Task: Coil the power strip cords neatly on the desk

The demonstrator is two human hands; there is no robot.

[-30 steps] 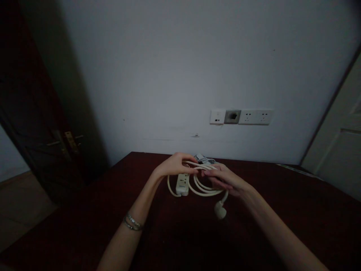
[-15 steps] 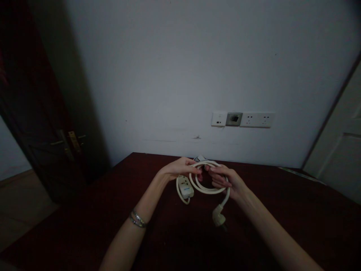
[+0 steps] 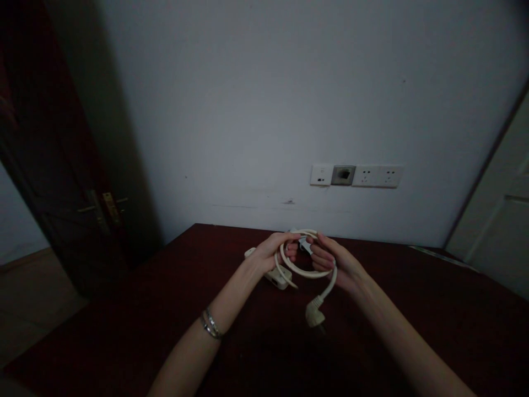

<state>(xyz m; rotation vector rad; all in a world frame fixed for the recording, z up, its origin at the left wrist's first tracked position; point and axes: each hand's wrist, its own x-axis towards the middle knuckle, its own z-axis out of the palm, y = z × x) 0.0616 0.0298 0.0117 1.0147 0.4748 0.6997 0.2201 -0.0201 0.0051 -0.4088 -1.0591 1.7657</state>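
Both hands hold a coiled cream extension cord (image 3: 303,272) above a dark red table (image 3: 124,336). My left hand (image 3: 273,252) grips the coil's left side; a bracelet sits on that wrist. My right hand (image 3: 334,260) grips the coil's right side. The cord's socket block (image 3: 275,275) lies partly hidden behind my left hand. The plug (image 3: 314,316) dangles from the coil below my right hand. A small pale object (image 3: 305,244) shows behind the coil; I cannot tell what it is.
A white wall stands behind the table with a row of wall sockets (image 3: 356,176). A dark wooden door (image 3: 61,165) with a brass handle stands at the left. A pale door (image 3: 496,231) is at the right edge.
The coil has been drawn tighter and lifted slightly. The socket block swung from hanging below my left hand to lying behind it. The plug hangs a little lower and further left.
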